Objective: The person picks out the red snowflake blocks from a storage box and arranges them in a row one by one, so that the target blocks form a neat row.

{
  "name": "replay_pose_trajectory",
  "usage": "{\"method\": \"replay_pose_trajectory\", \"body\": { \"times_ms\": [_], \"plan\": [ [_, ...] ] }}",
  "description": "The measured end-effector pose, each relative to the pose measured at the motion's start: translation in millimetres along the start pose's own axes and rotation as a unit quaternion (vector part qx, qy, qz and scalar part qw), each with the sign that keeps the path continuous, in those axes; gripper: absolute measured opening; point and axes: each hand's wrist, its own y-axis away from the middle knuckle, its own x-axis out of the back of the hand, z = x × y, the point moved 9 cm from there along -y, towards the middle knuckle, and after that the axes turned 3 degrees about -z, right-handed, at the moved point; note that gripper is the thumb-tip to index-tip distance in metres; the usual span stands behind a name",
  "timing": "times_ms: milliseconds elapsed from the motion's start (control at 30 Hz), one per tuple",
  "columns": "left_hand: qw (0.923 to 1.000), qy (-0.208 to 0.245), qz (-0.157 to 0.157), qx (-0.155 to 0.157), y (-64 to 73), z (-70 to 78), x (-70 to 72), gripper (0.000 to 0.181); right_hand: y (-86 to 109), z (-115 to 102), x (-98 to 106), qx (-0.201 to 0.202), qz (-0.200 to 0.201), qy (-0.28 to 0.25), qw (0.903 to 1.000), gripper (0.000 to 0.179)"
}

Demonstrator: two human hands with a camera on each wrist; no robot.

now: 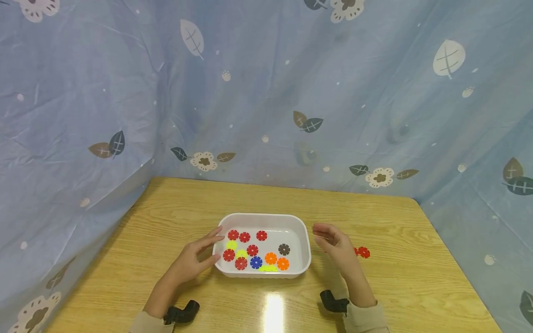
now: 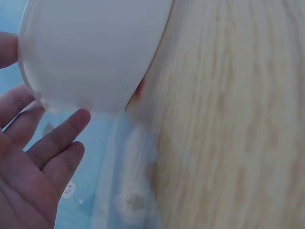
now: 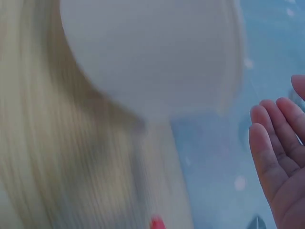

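Observation:
A white plastic tub [image 1: 266, 274] holds several notched flower-shaped discs: red [image 1: 241, 263], yellow [image 1: 231, 245], orange [image 1: 283, 264], one blue [image 1: 256, 262] and one dark brown [image 1: 284, 249]. My left hand [image 1: 191, 261] is at the tub's left end, fingers spread and extended against its rim and outer wall; the left wrist view shows fingertips touching the tub [image 2: 95, 52]. My right hand [image 1: 339, 245] stands off the tub's right end, with a gap between; its fingers are nearly straight and hold nothing. In the right wrist view the tub [image 3: 152, 57] is blurred.
Right of my right hand, red discs [image 1: 364, 252] lie on the wooden table [image 1: 416, 277], partly hidden behind the hand. A blue patterned cloth [image 1: 266, 92] hangs behind the table and along both sides. Black wrist mounts [image 1: 182, 313] sit at my wrists.

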Motion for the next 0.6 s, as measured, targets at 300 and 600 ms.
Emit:
{"method": "replay_pose_trajectory", "body": {
  "times_ms": [300,600],
  "plan": [
    [0.9999,0.007,0.001,0.014,0.2,-4.6,-0.2,0.044,-20.2,-13.4,-60.9,0.002,-0.06,-0.041,0.9974,0.036],
    [0.9999,-0.001,-0.005,0.01,-0.3,2.8,0.8,0.043,-43.3,-12.3,-102.6,-0.029,-0.1,-0.046,0.9935,0.039]
  ]
}}
